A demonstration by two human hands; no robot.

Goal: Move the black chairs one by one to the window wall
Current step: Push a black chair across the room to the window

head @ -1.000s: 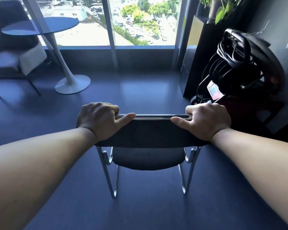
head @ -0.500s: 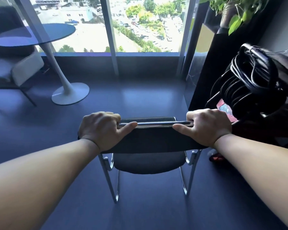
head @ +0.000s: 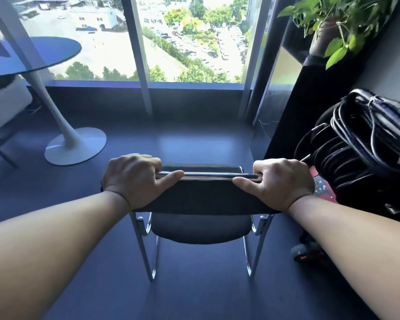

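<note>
Chair (head: 206,199) stands in mid-floor with its seat facing the window wall (head: 194,98), and a strip of bare floor (head: 183,144) lies between the two. Compared with a second ago, the sill and glass loom larger, the table base has slid off to the left and the cables crowd in closer on the right. The chair is being walked towards the window, so this trip looks well along but not done. I cannot tell whether its legs slide or are lifted.

At far left an armchair (head: 5,100) sits behind the table (head: 75,146), whose round foot lies well apart from the chair's left leg, so there is room on that side. The left hand (head: 134,179) wraps the left end of the backrest's top rail, fingers curled over and thumb laid along the near face. The right hand (head: 280,181) grips the right end in the same way.

The right side is tight. A dark cabinet (head: 284,112) with a plant (head: 342,24) on top, and the cables (head: 360,144) heaped just beside the right hand, leave little margin. The straight lane ahead seems the safest path.
</note>
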